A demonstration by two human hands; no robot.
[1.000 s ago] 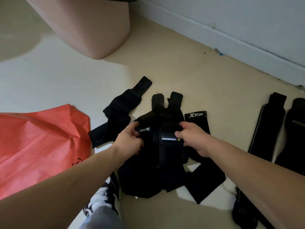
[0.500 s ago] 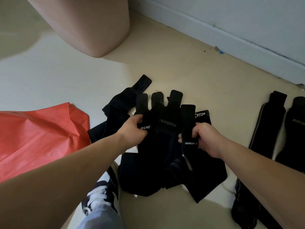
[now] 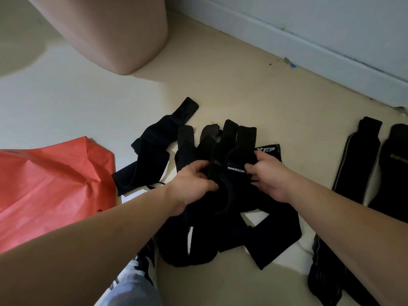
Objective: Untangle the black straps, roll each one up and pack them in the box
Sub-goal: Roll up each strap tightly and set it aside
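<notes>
Floor [image 3: 242,85]: pale cream, smooth, meeting a white skirting board [image 3: 287,38] on the far side. Centre: tangled black straps [image 3: 220,239] in a heap. Just left of it, one loose strap [image 3: 152,155], crumpled. Right, well apart: two flat straps [image 3: 357,164] side by side. Left: crumpled red bag [image 3: 48,186]. Far left: pink tub [image 3: 114,29]. Near edge: black-and-white shoe [image 3: 141,268].

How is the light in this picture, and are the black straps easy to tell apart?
Head view: bright light whitens the floor at left; the black straps merge into one dark mass, only the white label reads clearly; left hand and right hand, gripping them, look sharp.
</notes>
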